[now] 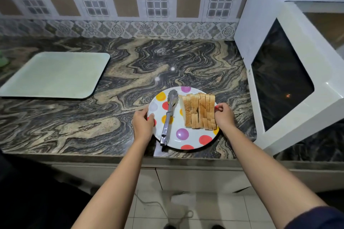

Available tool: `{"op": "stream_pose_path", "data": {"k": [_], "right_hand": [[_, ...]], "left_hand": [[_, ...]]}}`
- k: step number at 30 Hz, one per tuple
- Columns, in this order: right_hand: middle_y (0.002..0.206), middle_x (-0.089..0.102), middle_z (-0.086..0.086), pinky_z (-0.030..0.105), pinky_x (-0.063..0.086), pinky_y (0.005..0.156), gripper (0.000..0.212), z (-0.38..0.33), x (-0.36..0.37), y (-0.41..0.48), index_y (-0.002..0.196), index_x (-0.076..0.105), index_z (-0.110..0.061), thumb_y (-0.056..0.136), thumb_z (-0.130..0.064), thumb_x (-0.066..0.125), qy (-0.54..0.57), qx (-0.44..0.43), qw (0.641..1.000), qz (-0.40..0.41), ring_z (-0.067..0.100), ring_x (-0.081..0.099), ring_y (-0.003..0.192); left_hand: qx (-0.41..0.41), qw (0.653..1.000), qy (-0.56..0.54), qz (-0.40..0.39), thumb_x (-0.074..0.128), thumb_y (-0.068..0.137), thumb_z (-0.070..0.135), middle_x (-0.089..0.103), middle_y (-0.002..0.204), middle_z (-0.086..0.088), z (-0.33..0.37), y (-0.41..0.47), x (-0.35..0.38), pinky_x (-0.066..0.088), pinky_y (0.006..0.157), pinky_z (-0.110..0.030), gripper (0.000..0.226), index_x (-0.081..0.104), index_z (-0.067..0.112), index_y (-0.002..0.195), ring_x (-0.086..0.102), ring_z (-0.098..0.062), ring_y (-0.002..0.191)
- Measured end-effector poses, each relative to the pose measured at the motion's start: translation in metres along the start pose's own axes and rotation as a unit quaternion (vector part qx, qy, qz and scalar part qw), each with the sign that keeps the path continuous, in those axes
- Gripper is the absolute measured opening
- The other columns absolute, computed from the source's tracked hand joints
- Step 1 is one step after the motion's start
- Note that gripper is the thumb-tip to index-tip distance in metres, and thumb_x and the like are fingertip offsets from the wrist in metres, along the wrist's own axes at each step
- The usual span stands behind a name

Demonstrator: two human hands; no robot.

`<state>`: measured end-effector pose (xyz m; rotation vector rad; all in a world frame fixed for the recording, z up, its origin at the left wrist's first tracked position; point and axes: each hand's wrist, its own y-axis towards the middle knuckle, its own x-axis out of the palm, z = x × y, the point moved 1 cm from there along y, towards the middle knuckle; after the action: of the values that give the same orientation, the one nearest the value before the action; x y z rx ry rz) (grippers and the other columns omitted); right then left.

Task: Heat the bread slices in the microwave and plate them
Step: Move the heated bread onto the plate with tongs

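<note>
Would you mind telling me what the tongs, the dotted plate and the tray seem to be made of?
Tongs: bright metal, likely stainless steel, with mirror-like glints. Dotted plate: glossy ceramic or melamine; cannot tell which. Tray: pale, matte, probably plastic.

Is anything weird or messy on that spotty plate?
Nothing is spilled. The odd thing is the metal tongs lying on the polka-dot plate beside the bread slices, handle poking past the rim. The left hand and right hand grip the plate; metal probably shouldn't go in the microwave.
</note>
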<state>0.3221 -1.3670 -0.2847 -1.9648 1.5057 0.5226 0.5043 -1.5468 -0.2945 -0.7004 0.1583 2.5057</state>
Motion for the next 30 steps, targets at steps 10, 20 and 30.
{"op": "stream_pose_path", "data": {"k": [10,20,30], "right_hand": [[0.128,0.042,0.015,0.039,0.039,0.099,0.034,0.007,-0.003,-0.013,0.118,0.054,-0.005,0.087,0.003,0.043,-0.007,-0.059,0.998,-0.014,0.033,0.042,0.119],[0.117,0.051,0.014,0.028,0.034,0.082,0.016,0.023,0.009,-0.042,0.103,0.056,0.0,0.093,-0.005,0.043,-0.008,-0.084,0.995,0.046,0.028,0.046,0.108],[0.137,0.04,0.015,0.033,0.041,0.093,0.035,0.016,-0.038,-0.064,0.121,0.054,-0.002,0.089,0.003,0.043,0.02,-0.077,0.997,-0.009,0.032,0.045,0.118]], "left_hand": [[-0.015,0.996,-0.039,0.072,0.048,0.094,0.01,0.043,0.101,-0.005,0.003,-0.01,0.001,0.032,0.067,-0.006,0.029,0.061,-0.002,0.116,0.043,-0.005,0.07],[-0.014,0.994,-0.026,0.104,0.048,0.095,0.012,0.045,0.096,-0.006,-0.012,-0.022,-0.009,0.03,0.076,-0.015,0.028,0.064,-0.002,0.113,0.045,-0.017,0.087],[-0.008,0.997,-0.031,0.072,0.041,0.095,0.006,0.05,0.114,-0.016,0.024,-0.068,-0.013,0.03,0.105,-0.024,0.035,0.055,-0.001,0.127,0.041,-0.029,0.126]]}}
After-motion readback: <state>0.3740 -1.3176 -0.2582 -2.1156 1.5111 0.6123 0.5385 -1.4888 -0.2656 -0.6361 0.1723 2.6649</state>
